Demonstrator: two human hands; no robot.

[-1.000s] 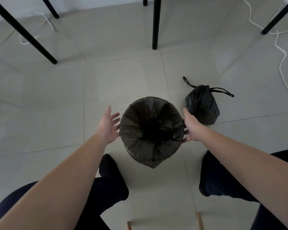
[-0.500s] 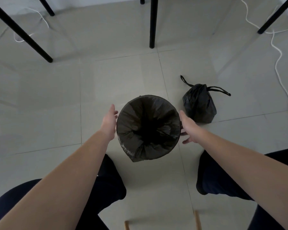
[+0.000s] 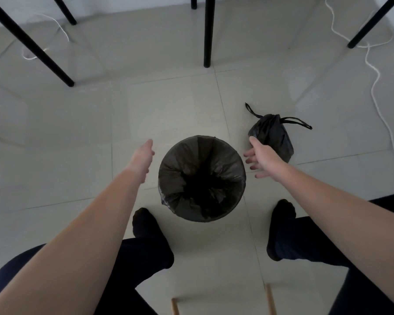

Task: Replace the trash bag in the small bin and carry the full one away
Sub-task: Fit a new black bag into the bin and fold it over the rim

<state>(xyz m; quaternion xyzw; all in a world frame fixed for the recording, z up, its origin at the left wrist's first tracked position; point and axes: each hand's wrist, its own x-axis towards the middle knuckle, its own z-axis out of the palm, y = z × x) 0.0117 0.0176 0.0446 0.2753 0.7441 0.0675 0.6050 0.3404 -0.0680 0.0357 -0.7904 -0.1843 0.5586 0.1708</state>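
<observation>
both hands are hovering open and empty: left hand (image 3: 142, 156) and right hand (image 3: 261, 155) flanking the lined bin (image 3: 201, 178) (tied full bag (image 3: 272, 137) just beyond the right).

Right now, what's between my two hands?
The head view shows the small bin, freshly lined with a black bag, between the left hand and right hand; neither touches it.

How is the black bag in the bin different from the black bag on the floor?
The bag in the bin is wide open and stretched over the rim; the bag on the floor is cinched shut, its drawstrings sticking out. The first lines the bin, the second sits alone as a bundle. Both are black plastic.
</observation>
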